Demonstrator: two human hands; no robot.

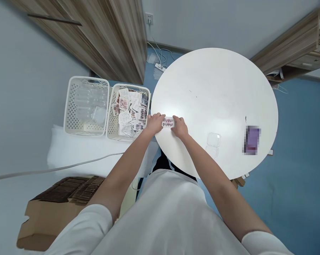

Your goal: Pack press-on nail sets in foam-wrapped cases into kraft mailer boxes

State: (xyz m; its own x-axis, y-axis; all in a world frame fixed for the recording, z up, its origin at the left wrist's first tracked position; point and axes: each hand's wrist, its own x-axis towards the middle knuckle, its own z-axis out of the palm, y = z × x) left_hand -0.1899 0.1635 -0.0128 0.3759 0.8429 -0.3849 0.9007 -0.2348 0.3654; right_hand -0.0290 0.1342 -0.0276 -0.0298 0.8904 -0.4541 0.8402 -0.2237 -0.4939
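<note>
Between my two hands, over the left side of the round white table (215,81), is a small white card of press-on nails (168,122) with rows of pinkish, shiny nails. My left hand (155,123) grips its left edge, fingers closed. At the opposite edge my right hand (180,126) holds it between thumb and fingers. To the right of my right forearm, an opened clear plastic case (213,140) lies on the table. Just left of my left hand stands a white basket of nail cards (109,117), packed with many similar cards.
Another white basket (66,117) at far left holds clear plastic cases. A purple, pixelated object (252,140) lies near the table's right edge. Flattened cardboard (48,216) is stacked at lower left. A grey cable (77,166) crosses the white surface below the baskets.
</note>
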